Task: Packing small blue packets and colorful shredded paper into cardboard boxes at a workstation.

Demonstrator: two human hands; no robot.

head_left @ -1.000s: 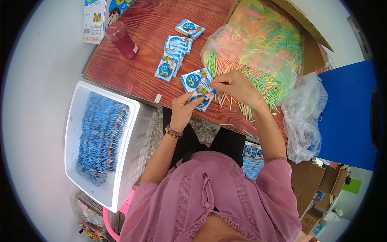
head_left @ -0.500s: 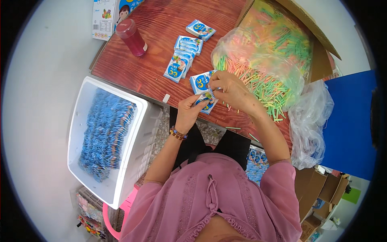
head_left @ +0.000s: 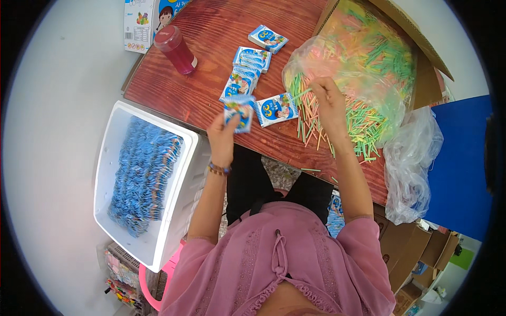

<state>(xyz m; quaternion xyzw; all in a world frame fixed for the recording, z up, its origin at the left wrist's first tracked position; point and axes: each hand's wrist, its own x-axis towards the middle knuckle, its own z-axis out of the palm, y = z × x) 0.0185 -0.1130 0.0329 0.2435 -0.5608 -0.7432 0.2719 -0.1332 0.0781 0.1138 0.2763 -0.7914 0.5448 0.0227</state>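
Note:
My left hand (head_left: 221,136) pinches a small blue-and-white printed packet (head_left: 239,115) above the front part of the table; motion blurs it. Beside it a similar packet (head_left: 275,109) lies flat on the wood. My right hand (head_left: 332,108) is over the pile of thin pastel sticks (head_left: 363,126), its fingertips closed on a green stick (head_left: 302,94) that points left. Farther back, a fanned row of packets (head_left: 252,59) overlaps, and a small stack of packets (head_left: 268,38) sits behind that.
The sticks spill from a clear plastic bag (head_left: 363,68) in a cardboard box (head_left: 421,50). A white bin (head_left: 197,152) full of blue packets stands at left. A red-pink jar (head_left: 179,52) and a printed carton (head_left: 139,23) are at back left. A crumpled plastic bag (head_left: 411,163) hangs at right.
My hands have parted. The left moved left with a packet; the right moved right and back to the sticks, and now holds a green one. The lying packet is turned and farther right.

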